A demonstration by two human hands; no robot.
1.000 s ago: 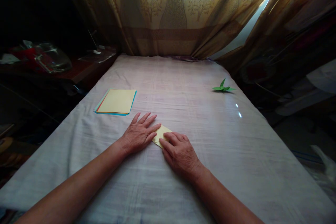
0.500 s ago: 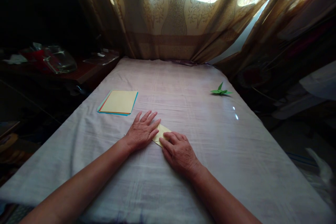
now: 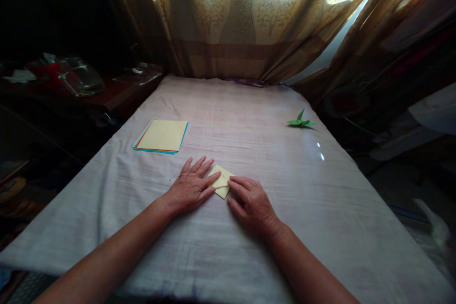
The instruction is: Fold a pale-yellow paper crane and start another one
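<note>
Left hand (image 3: 190, 186) lies spread flat and right hand (image 3: 253, 202) presses fingertips on the small, partly folded pale-yellow paper square (image 3: 221, 182); most folding seemingly remains, unlike the finished green paper figure (image 3: 301, 121).

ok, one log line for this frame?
left hand: flat on folded yellow paper | right hand: fingers at its edge | green origami: far right

2 hands (image 3: 192, 187), 1 paper stack (image 3: 162, 136)
</note>
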